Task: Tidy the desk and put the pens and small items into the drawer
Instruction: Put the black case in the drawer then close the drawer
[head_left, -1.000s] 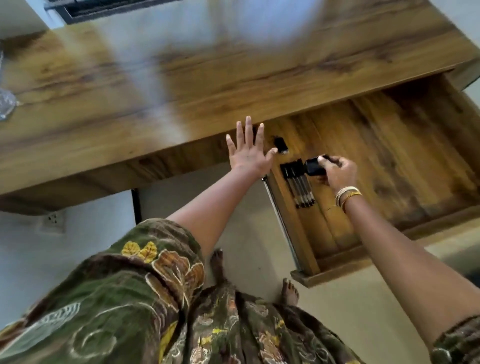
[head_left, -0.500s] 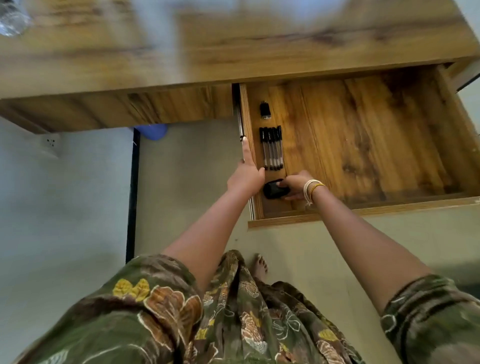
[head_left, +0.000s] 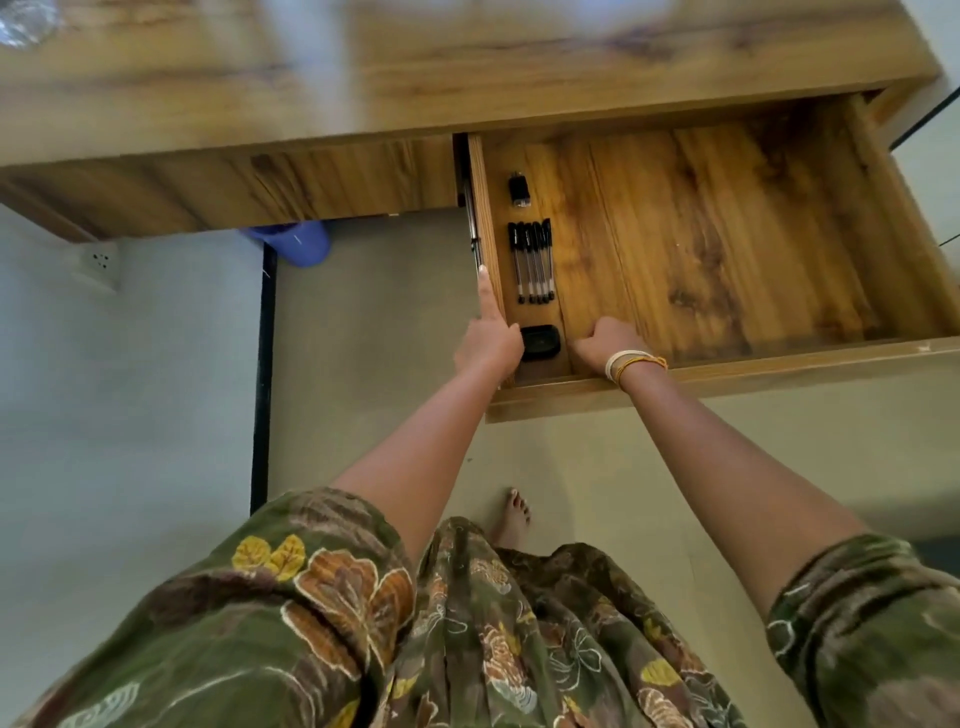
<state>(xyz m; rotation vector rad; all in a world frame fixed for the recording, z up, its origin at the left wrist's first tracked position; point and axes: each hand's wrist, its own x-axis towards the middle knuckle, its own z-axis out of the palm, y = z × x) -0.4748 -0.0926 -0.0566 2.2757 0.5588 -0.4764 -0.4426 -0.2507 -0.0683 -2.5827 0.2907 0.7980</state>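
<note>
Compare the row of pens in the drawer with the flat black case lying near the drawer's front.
The pens are several thin, long pieces with clear barrels and black caps, laid side by side; the black case is one squat, rounded, all-dark piece. The pens lie midway along the drawer's left wall, untouched; the case sits nearer the front, between the left hand and right hand. Both rest flat on the drawer floor, along its left side.
</note>
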